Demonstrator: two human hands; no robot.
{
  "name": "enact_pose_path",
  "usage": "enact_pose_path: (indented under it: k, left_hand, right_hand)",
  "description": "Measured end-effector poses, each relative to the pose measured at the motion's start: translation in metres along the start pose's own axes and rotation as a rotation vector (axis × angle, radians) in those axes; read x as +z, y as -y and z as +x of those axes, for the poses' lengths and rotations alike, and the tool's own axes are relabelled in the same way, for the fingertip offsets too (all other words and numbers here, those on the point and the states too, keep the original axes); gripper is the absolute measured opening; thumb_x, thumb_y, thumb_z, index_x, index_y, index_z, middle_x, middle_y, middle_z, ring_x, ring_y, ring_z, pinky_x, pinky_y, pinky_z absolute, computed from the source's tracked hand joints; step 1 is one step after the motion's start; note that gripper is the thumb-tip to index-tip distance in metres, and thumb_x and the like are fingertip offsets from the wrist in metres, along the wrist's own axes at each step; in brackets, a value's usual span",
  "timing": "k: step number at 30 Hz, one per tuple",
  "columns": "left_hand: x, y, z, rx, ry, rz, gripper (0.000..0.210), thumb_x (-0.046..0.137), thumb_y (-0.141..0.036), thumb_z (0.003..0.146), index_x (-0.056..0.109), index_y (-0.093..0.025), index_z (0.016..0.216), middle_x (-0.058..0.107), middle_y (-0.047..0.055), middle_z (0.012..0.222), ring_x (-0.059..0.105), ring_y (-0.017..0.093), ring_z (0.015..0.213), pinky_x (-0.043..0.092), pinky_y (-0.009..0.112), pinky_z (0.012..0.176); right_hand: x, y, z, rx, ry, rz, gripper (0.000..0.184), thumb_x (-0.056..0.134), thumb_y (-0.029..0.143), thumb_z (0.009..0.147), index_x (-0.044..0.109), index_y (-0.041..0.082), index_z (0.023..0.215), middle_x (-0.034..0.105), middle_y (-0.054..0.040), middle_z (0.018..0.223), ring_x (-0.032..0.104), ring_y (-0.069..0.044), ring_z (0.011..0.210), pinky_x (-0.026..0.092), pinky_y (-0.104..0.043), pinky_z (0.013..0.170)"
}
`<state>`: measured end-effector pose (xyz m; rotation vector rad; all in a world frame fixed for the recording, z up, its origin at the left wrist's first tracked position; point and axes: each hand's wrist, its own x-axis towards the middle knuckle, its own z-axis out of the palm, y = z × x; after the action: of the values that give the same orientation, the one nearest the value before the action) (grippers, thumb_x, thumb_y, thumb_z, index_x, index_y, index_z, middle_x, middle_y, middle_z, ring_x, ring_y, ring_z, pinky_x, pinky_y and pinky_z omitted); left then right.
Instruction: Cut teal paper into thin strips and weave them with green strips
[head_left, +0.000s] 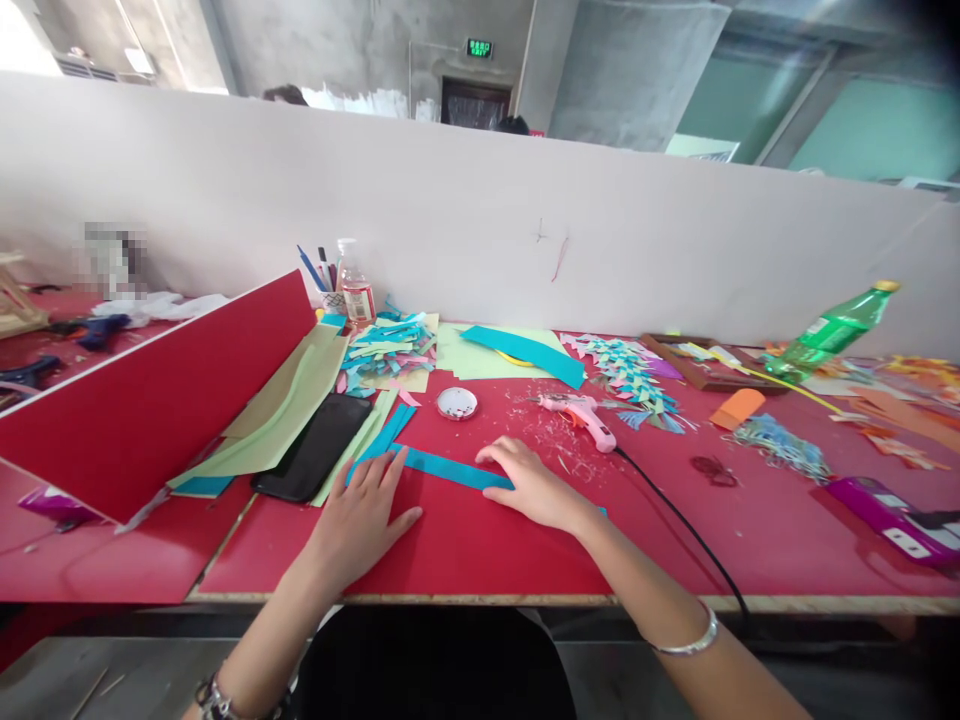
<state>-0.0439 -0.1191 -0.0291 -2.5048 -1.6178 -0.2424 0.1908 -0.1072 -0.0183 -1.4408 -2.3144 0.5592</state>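
Observation:
A blue paper strip lies flat on the red tabletop between my two hands. My left hand rests palm down, fingers spread and open, its fingertips at the strip's left end. Curved around the strip's right part, my right hand has its fingers at the far edge and thumb at the near edge; a small blue end shows past the wrist. Further blue strips lie just beyond my left fingers, beside pale green strips. A black phone is left of them.
Beyond my right hand lies a pink glue gun, its black cord running over the front edge. A round white lid sits left of it. A red upright panel, a tilted green bottle and a purple power strip flank the workspace.

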Motion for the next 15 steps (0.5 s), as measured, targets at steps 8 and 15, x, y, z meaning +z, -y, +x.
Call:
enact_pose_path:
  k: [8,15]
  left_hand:
    - [-0.0010,0.0012,0.0010,0.013,0.009,0.007,0.050,0.040,-0.039,0.080,0.039,-0.015,0.124,0.046,0.012,0.124,0.043,0.025,0.111,0.029,0.041,0.093]
    - [-0.0082,-0.0068,0.0058,0.025,-0.130,0.040,0.056,0.048,-0.034,0.076,0.033,-0.016,0.128,0.041,0.013,0.127,0.035,0.028,0.117,0.020,0.046,0.097]
  right_hand:
    - [0.0015,-0.0052,-0.0038,-0.011,-0.012,0.134,0.035,0.049,0.015,0.076,0.045,0.024,0.109,0.050,-0.0035,0.102,0.049,-0.014,0.089,0.039,-0.028,0.078]
    - [-0.0028,-0.0020,0.0020,-0.048,0.043,-0.004,0.015,0.050,0.018,0.077,0.055,0.020,0.090,0.060,-0.0020,0.088,0.053,-0.015,0.080,0.034,-0.029,0.074]
